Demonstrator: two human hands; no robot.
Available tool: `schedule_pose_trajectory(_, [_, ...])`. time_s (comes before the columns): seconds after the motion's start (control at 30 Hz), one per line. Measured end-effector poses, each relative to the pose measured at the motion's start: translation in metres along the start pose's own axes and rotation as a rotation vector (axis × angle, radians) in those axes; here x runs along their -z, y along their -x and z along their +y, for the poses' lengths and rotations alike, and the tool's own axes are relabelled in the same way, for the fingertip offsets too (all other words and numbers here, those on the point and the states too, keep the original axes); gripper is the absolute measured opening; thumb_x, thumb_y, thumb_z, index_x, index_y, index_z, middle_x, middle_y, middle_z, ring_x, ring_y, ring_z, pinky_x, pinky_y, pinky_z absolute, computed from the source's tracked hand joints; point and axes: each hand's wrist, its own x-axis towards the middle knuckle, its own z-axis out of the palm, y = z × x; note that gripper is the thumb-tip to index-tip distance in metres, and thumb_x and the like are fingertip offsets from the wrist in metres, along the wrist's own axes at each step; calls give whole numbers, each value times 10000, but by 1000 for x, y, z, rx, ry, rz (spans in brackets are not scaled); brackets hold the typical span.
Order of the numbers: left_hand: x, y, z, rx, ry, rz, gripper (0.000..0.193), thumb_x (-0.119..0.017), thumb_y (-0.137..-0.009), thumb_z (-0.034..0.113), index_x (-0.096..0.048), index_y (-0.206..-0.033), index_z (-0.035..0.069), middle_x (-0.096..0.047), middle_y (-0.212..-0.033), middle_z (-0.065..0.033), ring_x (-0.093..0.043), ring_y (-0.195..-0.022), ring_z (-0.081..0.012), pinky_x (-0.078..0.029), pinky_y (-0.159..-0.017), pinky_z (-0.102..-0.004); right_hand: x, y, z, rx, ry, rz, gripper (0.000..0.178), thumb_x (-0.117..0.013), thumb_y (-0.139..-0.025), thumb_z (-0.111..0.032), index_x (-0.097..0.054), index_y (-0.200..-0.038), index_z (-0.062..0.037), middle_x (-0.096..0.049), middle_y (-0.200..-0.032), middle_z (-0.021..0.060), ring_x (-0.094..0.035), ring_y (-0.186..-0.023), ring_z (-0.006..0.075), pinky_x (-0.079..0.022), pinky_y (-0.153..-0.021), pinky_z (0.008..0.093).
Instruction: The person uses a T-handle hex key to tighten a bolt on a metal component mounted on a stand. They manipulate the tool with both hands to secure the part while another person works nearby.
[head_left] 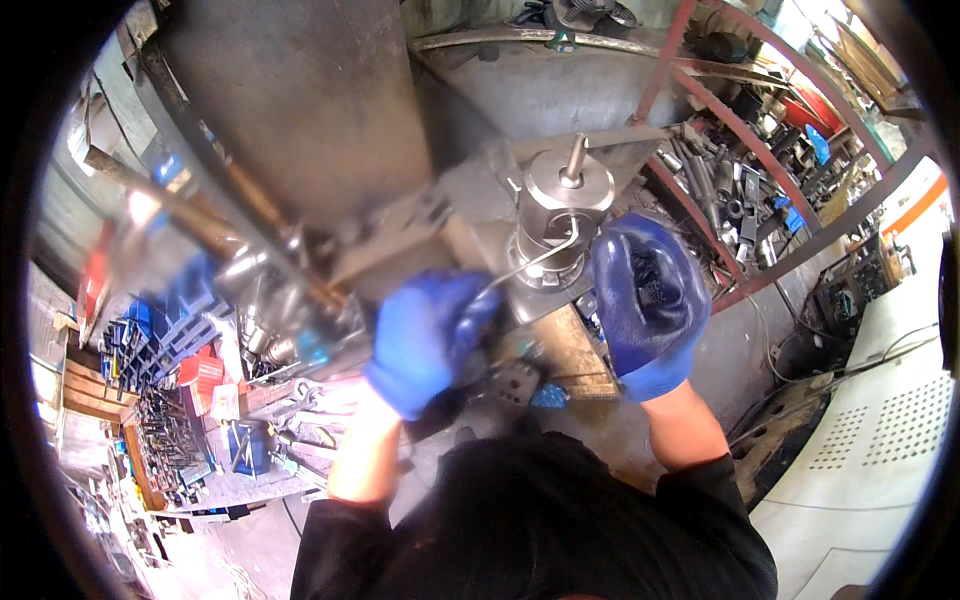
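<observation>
My left hand [432,338], in a blue glove and blurred, is closed on a thin bent metal rod [537,262]. The rod reaches right to the dark side opening of an upright metal cylinder [540,218]. A bright shaft [577,160] rises from the cylinder's flat round top, and its flanged foot sits on a metal surface. Just right of the cylinder, my right hand [650,305] wears a dark-blue coated glove, its fingers curled. A dark patch shows inside the curl; what it holds, if anything, I cannot make out.
A red-brown metal frame [745,115] stands at right, before piled metal parts [715,190]. A wooden block [578,350] lies below the cylinder. At left are a blurred machine with bars [250,230] and a bench of spanners [305,415]. A perforated white panel [865,445] is lower right.
</observation>
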Motion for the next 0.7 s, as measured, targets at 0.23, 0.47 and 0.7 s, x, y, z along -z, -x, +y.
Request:
schedule_pose_trajectory(0.23, [3, 3, -15, -73, 17, -57, 238, -595, -1009, 198, -715, -1091, 10, -699, -856, -197, -675, -801, -419, -517, -723, -467, -20, -7, -27, -452, -253, -136, 206, -738, -990, -138, -758, -900, 46, -727, -713, 78, -668, -649, 83, -519, -591, 261])
schedule_pose_trajectory(0.47, [14, 6, -15, -115, 221, -89, 259, -602, -1019, 187, -719, -1118, -22, -687, -816, -182, -681, -724, -329, -532, -696, -405, -19, 15, -31, -458, -268, -173, 266, -639, -1062, -200, -764, -1010, 29, -746, -765, 76, -670, -656, 87, -526, -595, 258])
schedule_pose_trajectory(0.7, [31, 18, -35, -57, 186, 71, 258, -631, -1046, 182, -737, -1134, -37, -698, -833, -84, -650, -705, -139, -521, -672, -305, -26, 14, -19, -589, -441, -140, 356, -616, -1087, -306, -753, -1082, 23, -762, -780, 117, -709, -659, 137, -558, -605, 265])
